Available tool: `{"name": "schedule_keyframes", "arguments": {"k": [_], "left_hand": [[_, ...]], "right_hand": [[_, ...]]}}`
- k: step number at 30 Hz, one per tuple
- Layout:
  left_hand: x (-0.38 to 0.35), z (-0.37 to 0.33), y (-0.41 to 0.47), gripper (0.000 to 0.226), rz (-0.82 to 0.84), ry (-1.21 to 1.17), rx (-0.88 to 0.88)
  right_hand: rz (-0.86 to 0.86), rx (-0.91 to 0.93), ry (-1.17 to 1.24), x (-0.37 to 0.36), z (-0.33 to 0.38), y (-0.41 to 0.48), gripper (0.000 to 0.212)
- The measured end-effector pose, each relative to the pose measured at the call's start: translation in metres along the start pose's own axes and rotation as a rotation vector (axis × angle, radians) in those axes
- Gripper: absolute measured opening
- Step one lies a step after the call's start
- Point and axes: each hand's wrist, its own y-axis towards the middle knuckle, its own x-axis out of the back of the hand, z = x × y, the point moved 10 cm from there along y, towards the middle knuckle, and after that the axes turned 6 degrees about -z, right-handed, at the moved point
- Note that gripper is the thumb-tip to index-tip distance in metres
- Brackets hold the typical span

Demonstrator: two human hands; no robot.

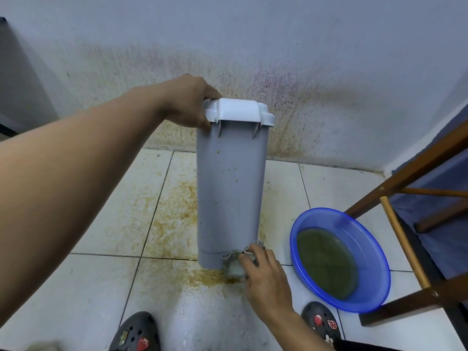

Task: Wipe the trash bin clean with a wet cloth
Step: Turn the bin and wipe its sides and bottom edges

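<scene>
Closest to my eyes runs my left forearm point(76, 173), reaching out to the top of the trash bin point(229, 188). There my left hand point(188, 102) grips the left corner of the white lid point(238, 111), fingers curled over the top and thumb down on the rim. Below the bin, at the bottom of my view, are my two dark clogs point(136, 333). The bin itself, grey and tall, stands on the tiled floor point(88, 287) just in front of the stained wall point(329, 84); whether its base sits fully flat I cannot tell. At its lower right corner my right hand point(266, 277) holds the grey cloth point(234, 262), bunched, with my fingers curled round it and pressing it against the bin's foot. To the right of the bin sits a blue basin point(377, 272) of murky greenish water point(326, 259), and further right a wooden frame point(405, 173).

I judge that I am wiping the bottom edge of the bin's side. To do it well I should hold the lid firm so the bin does not rock or slide on the wet tile. I should also spread the cloth flatter for more contact and draw it in long strokes. Small brownish specks show higher up the side, below the lid, so those need a pass too. The water looks dirty, and a rinse in it may smear more than it cleans. The brown spill on the floor around the bin's foot could also soil the cloth.
</scene>
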Motion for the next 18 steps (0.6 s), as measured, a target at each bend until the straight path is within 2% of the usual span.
{"name": "schedule_keyframes", "arguments": {"k": [2,5,9,11,14,18], "left_hand": [[0.000,0.001,0.000,0.066,0.002,-0.002,0.000],[-0.001,0.000,0.001,0.063,0.004,0.017,-0.017],[-0.002,0.001,0.002,0.060,-0.002,0.028,-0.017],[-0.003,0.000,0.003,0.063,-0.005,0.025,-0.017],[-0.004,-0.001,0.004,0.070,-0.011,0.010,-0.017],[-0.004,0.002,0.006,0.070,-0.027,-0.002,-0.017]], "right_hand": [[-0.043,0.007,0.049,0.015,0.007,0.008,0.059],[-0.238,0.030,0.117,0.066,0.026,0.045,0.059],[-0.453,0.104,0.052,0.137,0.059,0.118,0.057],[-0.464,0.131,-0.023,0.154,0.069,0.154,0.056],[-0.393,0.143,-0.117,0.156,0.076,0.189,0.055],[-0.328,0.141,-0.170,0.141,0.076,0.188,0.059]]}}
